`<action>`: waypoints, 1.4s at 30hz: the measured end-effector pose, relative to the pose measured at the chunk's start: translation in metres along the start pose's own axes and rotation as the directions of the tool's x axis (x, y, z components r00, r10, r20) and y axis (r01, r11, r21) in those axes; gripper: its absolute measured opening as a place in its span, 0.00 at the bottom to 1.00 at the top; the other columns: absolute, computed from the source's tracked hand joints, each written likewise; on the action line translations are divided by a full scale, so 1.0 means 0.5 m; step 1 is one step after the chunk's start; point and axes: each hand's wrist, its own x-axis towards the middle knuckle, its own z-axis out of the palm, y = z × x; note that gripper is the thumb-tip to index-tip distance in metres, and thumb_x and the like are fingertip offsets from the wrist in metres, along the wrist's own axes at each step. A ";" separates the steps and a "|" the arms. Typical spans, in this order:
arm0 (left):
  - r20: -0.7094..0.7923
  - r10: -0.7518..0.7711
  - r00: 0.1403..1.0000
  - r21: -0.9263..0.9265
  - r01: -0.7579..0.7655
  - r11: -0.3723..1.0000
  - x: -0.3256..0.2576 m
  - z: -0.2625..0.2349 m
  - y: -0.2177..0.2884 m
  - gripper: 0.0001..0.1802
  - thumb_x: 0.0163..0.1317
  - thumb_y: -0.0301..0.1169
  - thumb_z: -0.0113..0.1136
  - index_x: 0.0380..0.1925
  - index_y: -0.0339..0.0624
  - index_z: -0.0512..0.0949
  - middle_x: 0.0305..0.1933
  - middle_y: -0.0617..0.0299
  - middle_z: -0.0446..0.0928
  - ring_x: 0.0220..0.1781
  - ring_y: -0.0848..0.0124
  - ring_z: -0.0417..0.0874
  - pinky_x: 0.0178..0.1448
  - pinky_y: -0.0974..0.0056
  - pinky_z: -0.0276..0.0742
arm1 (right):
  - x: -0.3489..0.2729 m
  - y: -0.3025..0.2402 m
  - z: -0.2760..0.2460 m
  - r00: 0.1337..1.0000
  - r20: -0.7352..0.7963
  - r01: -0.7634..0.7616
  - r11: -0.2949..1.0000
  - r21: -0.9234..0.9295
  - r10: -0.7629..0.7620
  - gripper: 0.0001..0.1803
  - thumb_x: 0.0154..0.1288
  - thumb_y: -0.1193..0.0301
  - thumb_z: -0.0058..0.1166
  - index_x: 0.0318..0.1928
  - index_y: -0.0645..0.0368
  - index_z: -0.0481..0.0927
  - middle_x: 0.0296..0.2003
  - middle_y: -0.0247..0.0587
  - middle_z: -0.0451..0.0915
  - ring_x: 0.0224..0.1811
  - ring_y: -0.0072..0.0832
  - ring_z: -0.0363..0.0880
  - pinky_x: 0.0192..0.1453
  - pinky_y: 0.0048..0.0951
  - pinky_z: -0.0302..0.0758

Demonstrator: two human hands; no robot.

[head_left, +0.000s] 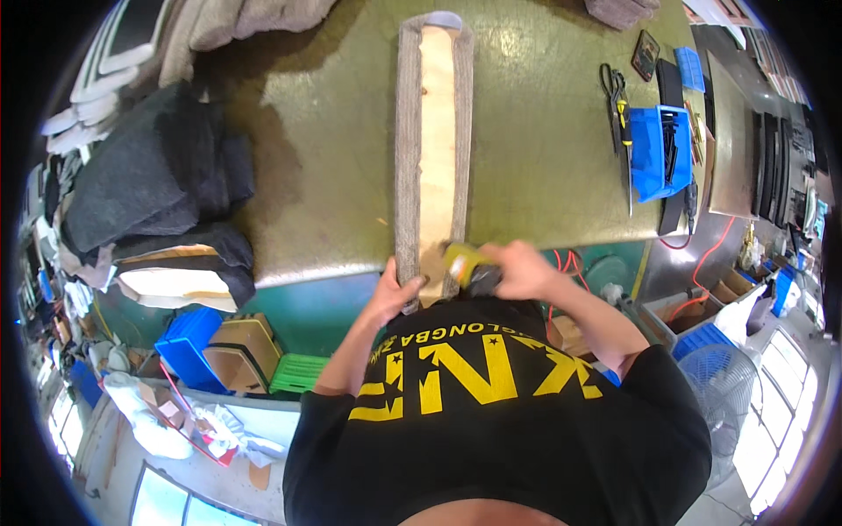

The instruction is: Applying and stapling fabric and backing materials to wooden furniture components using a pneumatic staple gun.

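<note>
A long wooden board (438,131), wrapped along its edges in grey-brown fabric (409,149), lies lengthwise on the table with its bare wood face up. My left hand (389,294) grips the near end at its left side, thumb on top of the fabric. In my right hand (524,272) is a yellow and black tool that looks like a staple gun (467,265). Its nose is over the near right part of the board; whether it touches is hard to tell. My shirt hides part of the board's near end.
The board rests on a green worktable (544,131). At right are a blue bin (647,167), scissors (614,83) and a phone (645,54). Dark fabric (145,175) is heaped at left. An orange hose (570,263) hangs below the front edge. A fan (715,394) stands behind right.
</note>
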 end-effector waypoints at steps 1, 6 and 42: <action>-0.055 0.033 0.998 -0.003 -0.034 0.999 -0.004 -0.002 -0.013 0.30 0.64 0.31 0.68 0.62 0.38 0.66 0.58 0.57 0.77 0.59 0.69 0.77 0.66 0.61 0.72 | -0.002 0.018 -0.034 0.984 -0.172 -0.039 0.999 0.003 0.039 0.21 0.52 0.67 0.64 0.48 0.55 0.80 0.28 0.59 0.81 0.33 0.57 0.83 0.39 0.50 0.80; -0.195 0.252 0.948 0.498 -0.126 0.858 -0.061 -0.009 0.098 0.31 0.64 0.41 0.67 0.61 0.40 0.67 0.42 0.44 0.84 0.48 0.53 0.87 0.54 0.54 0.80 | 0.022 0.075 -0.175 0.853 -0.520 -0.222 0.932 -0.287 0.043 0.44 0.50 0.63 0.71 0.68 0.55 0.67 0.56 0.57 0.75 0.59 0.53 0.74 0.59 0.50 0.73; -0.167 0.518 0.839 0.527 -0.368 0.766 0.157 0.150 0.302 0.53 0.62 0.31 0.63 0.77 0.39 0.36 0.73 0.32 0.58 0.67 0.34 0.69 0.67 0.45 0.72 | 0.339 0.048 -0.119 0.897 -0.321 0.214 0.337 0.917 0.304 0.07 0.78 0.65 0.47 0.42 0.53 0.74 0.34 0.27 0.74 0.34 0.17 0.71 0.36 0.24 0.71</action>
